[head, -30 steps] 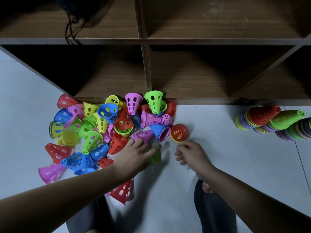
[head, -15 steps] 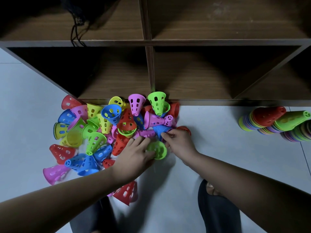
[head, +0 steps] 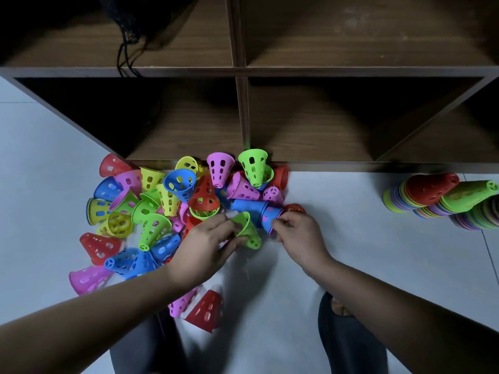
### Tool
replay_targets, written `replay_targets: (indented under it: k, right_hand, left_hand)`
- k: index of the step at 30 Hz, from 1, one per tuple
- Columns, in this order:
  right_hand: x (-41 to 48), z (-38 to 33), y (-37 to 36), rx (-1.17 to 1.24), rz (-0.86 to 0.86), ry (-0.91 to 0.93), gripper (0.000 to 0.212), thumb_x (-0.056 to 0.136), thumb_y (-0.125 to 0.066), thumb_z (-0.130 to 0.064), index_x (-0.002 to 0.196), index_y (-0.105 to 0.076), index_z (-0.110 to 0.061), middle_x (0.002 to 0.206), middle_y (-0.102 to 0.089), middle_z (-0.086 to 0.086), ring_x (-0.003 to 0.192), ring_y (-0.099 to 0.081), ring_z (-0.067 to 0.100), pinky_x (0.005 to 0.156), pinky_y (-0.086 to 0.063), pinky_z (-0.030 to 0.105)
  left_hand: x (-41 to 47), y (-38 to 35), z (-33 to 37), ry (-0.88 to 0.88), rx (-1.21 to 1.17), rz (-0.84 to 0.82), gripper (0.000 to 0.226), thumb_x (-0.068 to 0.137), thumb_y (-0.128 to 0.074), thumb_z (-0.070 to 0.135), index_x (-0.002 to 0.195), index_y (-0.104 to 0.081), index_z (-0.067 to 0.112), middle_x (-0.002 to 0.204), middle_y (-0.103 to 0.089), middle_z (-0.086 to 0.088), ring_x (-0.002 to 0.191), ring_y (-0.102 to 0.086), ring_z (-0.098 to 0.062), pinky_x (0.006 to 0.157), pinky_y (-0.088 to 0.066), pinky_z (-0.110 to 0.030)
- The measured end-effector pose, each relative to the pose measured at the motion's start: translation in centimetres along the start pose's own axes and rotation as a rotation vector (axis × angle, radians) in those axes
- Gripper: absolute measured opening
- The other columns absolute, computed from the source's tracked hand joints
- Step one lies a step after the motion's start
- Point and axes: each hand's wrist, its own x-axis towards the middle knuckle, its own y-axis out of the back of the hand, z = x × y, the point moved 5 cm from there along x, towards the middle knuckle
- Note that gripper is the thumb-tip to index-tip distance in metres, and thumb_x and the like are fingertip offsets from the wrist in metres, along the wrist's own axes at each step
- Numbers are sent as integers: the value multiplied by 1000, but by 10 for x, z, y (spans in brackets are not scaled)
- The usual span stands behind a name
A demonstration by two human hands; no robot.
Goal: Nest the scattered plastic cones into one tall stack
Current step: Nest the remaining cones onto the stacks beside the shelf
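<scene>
Several perforated plastic cones in red, blue, yellow, green and purple lie jumbled on the grey floor at centre left, among them a blue cone (head: 179, 183) with its mouth up. My left hand (head: 208, 244) grips a green cone (head: 247, 229) lying on its side. My right hand (head: 298, 233) pinches the rim of a blue cone (head: 256, 211) that lies on its side with another cone nested in it. A red cone (head: 295, 208) shows just behind my right hand. At the right, nested stacks (head: 442, 199) of cones lie on their sides.
A dark wooden shelf unit (head: 243, 117) with open compartments stands right behind the pile. A black cord (head: 125, 55) hangs from its upper left compartment. A red cone (head: 206, 311) and a purple one (head: 181, 303) lie near my knees. Bare floor (head: 337, 211) separates the pile from the stacks.
My left hand has tipped the green cone onto its side and taken hold of it. My right hand reached forward from the bare floor to the blue cone and now pinches its rim.
</scene>
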Motion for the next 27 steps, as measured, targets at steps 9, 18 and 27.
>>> replay_targets:
  k: [9,18,27]
  right_hand:
    - [-16,9,29,174,-64,-66,21,97,-64,-13,83,-66,1,62,-54,8,51,-41,18,49,-34,28]
    - [1,33,67,232,-56,-63,29,106,-61,-17,79,-66,-9,65,-58,11,53,-46,21,49,-37,29]
    - [20,68,63,76,-73,-158,18,104,-58,-18,91,-68,-10,64,-63,4,54,-51,19,51,-38,28]
  left_hand:
    - [9,24,-10,492,-372,165,13,104,-66,42,100,-69,31,85,-75,6,76,-74,-17,71,-63,-47]
    - [37,4,7,693,-723,89,19,111,-56,19,106,-74,13,87,-79,-6,77,-73,-13,67,-54,-17]
    - [63,-40,28,870,-1153,0,30,114,-47,10,119,-64,-13,97,-78,-25,79,-77,-18,77,-64,-25]
